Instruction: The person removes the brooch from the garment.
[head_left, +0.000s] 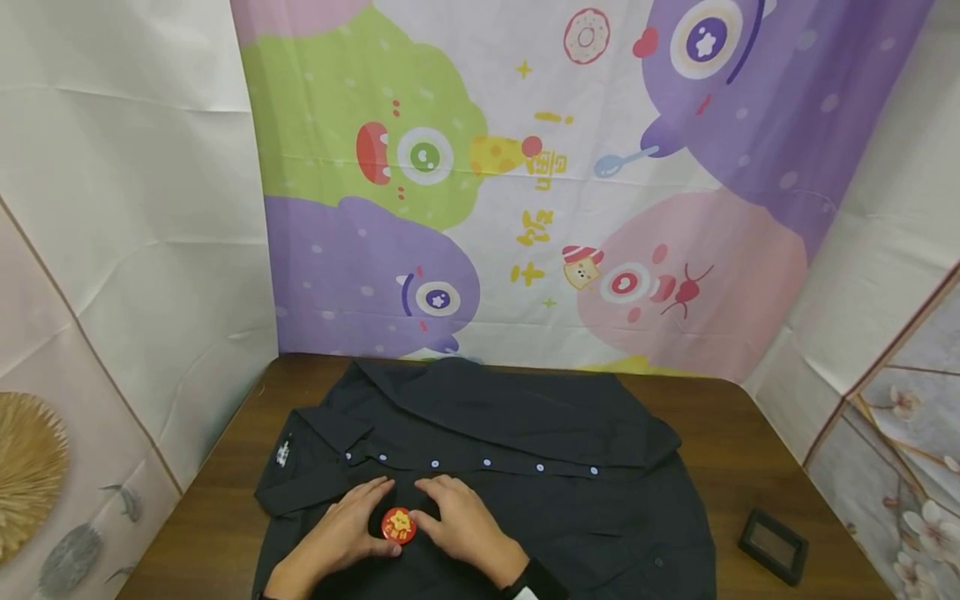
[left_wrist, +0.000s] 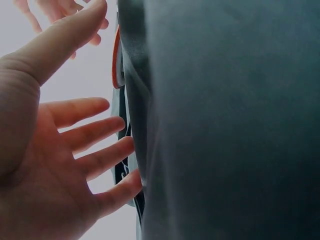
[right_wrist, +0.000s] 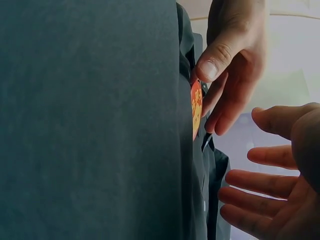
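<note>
A dark button-up shirt (head_left: 570, 517) lies spread on the table, its row of pale buttons running across. On it sits a round red badge (head_left: 399, 526) with a yellow star-like figure. My left hand (head_left: 343, 527) is at the badge's left side, fingers spread and thumb below it. On the other side is my right hand (head_left: 463, 527), its thumb tip right by the badge's edge and its fingers loosely extended. In the right wrist view the badge (right_wrist: 196, 107) stands up edge-on from the cloth. The left wrist view shows its orange-red rim (left_wrist: 116, 60).
A small dark rectangular frame (head_left: 774, 546) lies on the brown wooden table (head_left: 750, 450) at the right. Behind the table hangs a cartoon-printed curtain (head_left: 517, 317). White cloth walls (head_left: 172, 250) stand on both sides.
</note>
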